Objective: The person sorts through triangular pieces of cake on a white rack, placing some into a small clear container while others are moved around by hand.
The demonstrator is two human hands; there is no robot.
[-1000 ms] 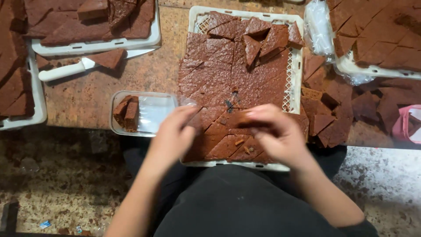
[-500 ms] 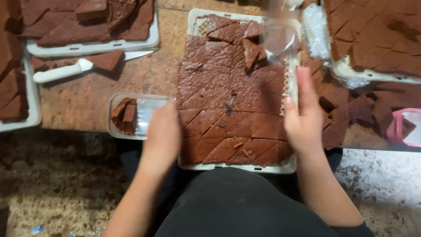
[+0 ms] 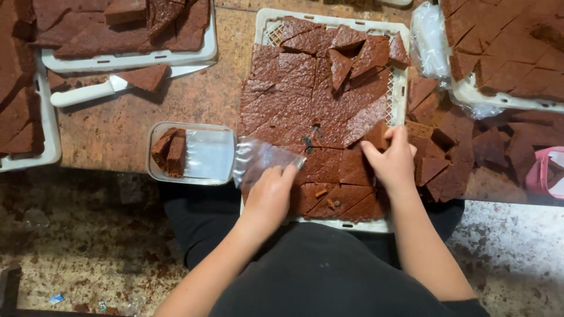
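While the head camera looked straight down, the far-left white tray (image 3: 51, 154) sat at the frame edge with brown cake slabs in it; a second white tray (image 3: 135, 58) at top left was piled with more slabs. Just below that tray a white-handled knife (image 3: 88, 93) lay on the brown counter (image 3: 117, 129), a triangular cake piece (image 3: 147, 76) resting on its blade. Near the counter's front edge stood a small clear plastic box (image 3: 205, 155), two cake pieces (image 3: 169, 151) in its left end, rest of it bare.

Left hand (image 3: 270, 196) was closed on a crumpled clear plastic bag (image 3: 261, 157), fingers curled over its right end; the bag lay between the box and the big white slotted tray (image 3: 399, 88), overlapping that tray's left edge. The tray held a brown cake sheet (image 3: 311, 100) cut into squares and triangles, loose pieces stacked at its far end.

Right hand (image 3: 392, 161) was over the tray's right side, fingers pinched on a cut cake piece (image 3: 376, 135) at the sheet's edge. Right of the tray, loose cake offcuts (image 3: 464, 152) were heaped on the counter, a clear bag (image 3: 429, 41) beside another tray of cut cake (image 3: 505, 53) at top right, something pink (image 3: 546, 173) at the far-right edge
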